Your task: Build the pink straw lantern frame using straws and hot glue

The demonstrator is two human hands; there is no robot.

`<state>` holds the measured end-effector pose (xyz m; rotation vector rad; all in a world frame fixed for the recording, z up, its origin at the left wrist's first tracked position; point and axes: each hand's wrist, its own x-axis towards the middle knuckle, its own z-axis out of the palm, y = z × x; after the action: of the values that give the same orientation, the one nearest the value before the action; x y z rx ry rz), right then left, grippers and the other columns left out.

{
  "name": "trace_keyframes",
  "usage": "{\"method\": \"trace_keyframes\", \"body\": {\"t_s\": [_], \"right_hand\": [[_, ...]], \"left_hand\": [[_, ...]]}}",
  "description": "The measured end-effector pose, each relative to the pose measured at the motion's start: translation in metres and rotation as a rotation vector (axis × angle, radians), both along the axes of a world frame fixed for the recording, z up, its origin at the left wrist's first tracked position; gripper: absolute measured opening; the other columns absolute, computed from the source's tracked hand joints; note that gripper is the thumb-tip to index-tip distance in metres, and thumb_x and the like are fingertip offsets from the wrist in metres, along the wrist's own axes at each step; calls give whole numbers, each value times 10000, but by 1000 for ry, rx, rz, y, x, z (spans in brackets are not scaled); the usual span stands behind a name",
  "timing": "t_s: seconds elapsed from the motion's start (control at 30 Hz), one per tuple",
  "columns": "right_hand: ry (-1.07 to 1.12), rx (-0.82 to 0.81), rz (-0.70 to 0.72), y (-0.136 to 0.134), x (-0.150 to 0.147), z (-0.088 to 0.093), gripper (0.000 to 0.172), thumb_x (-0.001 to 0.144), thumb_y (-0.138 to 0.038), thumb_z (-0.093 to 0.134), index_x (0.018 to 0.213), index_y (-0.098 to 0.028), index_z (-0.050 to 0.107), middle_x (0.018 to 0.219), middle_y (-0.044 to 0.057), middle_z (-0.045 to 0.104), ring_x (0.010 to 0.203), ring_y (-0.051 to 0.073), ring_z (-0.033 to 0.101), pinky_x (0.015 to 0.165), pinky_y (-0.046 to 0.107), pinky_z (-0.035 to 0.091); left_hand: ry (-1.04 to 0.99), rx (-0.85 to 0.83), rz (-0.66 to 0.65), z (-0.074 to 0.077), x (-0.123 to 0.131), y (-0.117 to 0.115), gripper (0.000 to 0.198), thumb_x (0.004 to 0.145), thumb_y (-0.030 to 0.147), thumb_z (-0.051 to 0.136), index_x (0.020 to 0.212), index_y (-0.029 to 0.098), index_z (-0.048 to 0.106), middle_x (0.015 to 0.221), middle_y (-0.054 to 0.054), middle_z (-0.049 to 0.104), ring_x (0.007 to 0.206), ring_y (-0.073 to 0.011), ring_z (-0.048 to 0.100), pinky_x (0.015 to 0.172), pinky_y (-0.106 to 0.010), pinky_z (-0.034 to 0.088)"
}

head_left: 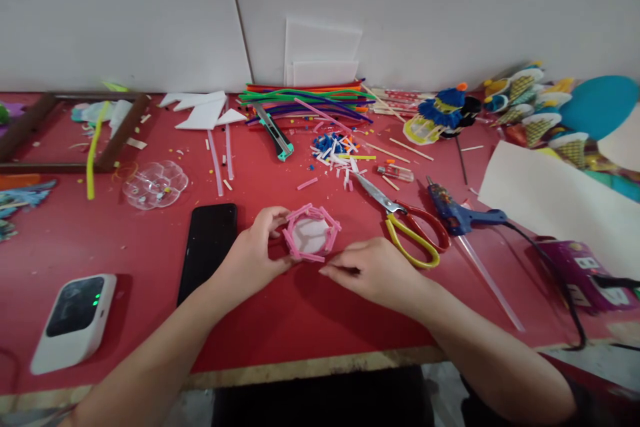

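A small ring of short pink straw pieces (289, 242) stands around a white round base (309, 235) in front of me, over the red table. My left hand (260, 243) grips its left side, thumb at the near edge and fingers behind. At the near right edge of the ring is my right hand (367, 270), its thumb and forefinger brought close together. Whether those fingertips pinch something small or only touch the ring, I cannot tell. A loose pink straw piece (307, 183) lies just beyond the ring.
Scissors (395, 207) and a blue glue gun (457, 210) lie right; a black phone (209, 247) and a white device (75, 320) lie left. Farther back are a utility knife (275, 133), coloured pipe cleaners (310, 99), cut scraps (334, 147) and a clear flower-shaped tray (156, 184).
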<state>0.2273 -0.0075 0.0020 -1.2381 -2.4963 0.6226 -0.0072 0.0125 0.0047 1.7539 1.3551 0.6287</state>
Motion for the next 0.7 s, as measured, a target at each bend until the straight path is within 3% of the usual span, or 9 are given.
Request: {"method": "trace_keyframes", "body": {"t_s": [0.13,0.27,0.7], "right_hand": [[-76,41,-211,-2,-8,-10,532,934,-547,574,554,-180,639,539,16,627,511,119,555,525,273,258],[-66,40,-364,-2,-11,-13,538,815,-694,636,629,-189,653,599,24,640,549,142,569,523,263,281],[123,115,-337,1,-16,-21,294,857,-498,688,855,-205,667,781,33,662,697,170,620,602,258,408]], "left_hand": [[23,25,0,0,0,0,542,713,287,736,1190,217,489,1253,-132,688,1157,-308,692,937,-428,580],[22,45,-9,-2,-1,0,543,717,265,734,1199,213,489,1251,-129,689,1144,-303,699,934,-423,585],[-54,77,50,-7,2,-4,555,726,200,716,1221,206,465,1324,-154,651,1206,-293,667,989,-458,571]]}}
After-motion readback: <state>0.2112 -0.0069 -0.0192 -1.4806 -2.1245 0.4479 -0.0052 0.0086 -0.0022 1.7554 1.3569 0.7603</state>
